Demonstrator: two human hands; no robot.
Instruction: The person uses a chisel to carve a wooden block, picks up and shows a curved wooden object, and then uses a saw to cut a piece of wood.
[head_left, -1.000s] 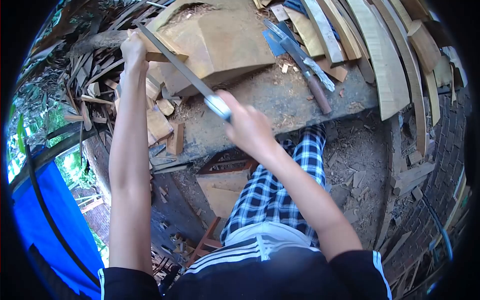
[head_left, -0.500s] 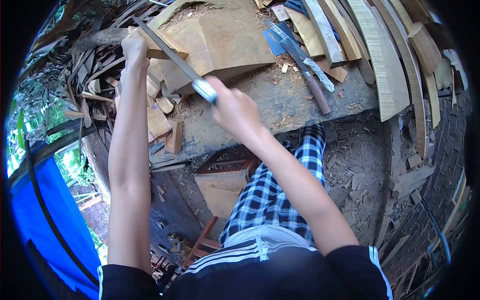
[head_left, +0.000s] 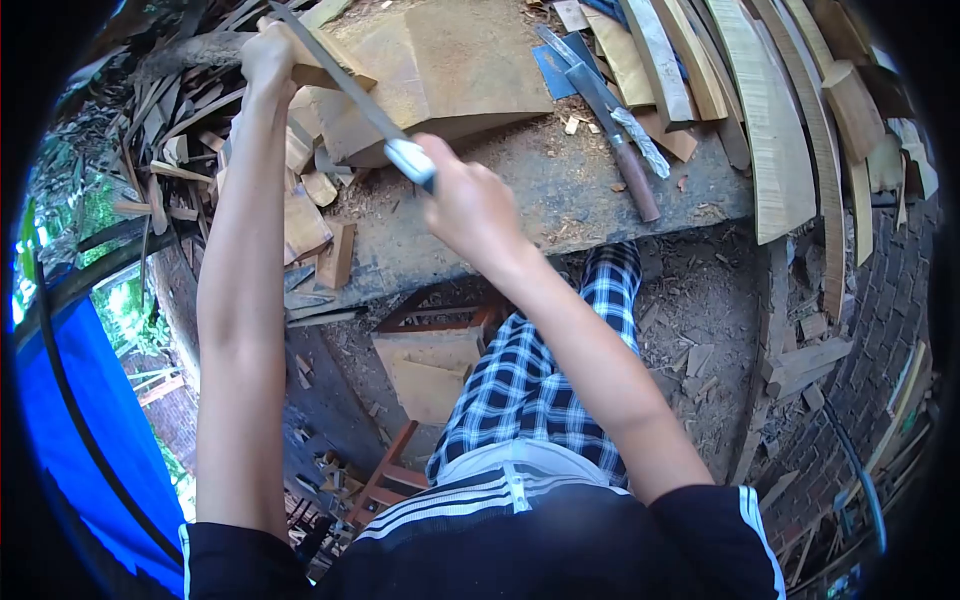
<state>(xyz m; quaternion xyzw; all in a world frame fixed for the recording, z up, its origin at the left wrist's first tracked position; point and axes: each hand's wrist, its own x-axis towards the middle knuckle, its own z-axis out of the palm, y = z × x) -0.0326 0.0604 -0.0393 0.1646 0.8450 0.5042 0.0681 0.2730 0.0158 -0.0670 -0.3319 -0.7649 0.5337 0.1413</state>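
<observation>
My right hand (head_left: 472,205) is closed round the handle of a long flat metal blade tool (head_left: 350,88), which slants up and left across a wooden piece (head_left: 335,66). At the upper left, my left hand (head_left: 268,58) grips the far end of that piece, close to the blade's tip. Whether the blade has teeth cannot be made out. Beneath the piece lies a large sawdust-covered wooden block (head_left: 440,75) on the workbench (head_left: 400,240).
A wooden-handled blade (head_left: 610,130) lies right of the block, beside blue paper (head_left: 553,72). Curved boards (head_left: 765,130) stand at the upper right. Offcuts (head_left: 305,220) crowd the bench's left. A reddish wooden frame (head_left: 390,475) is below.
My right hand and the blade have shifted slightly, with the tip a little higher. The whole view has also moved a little. Both hands keep their hold.
</observation>
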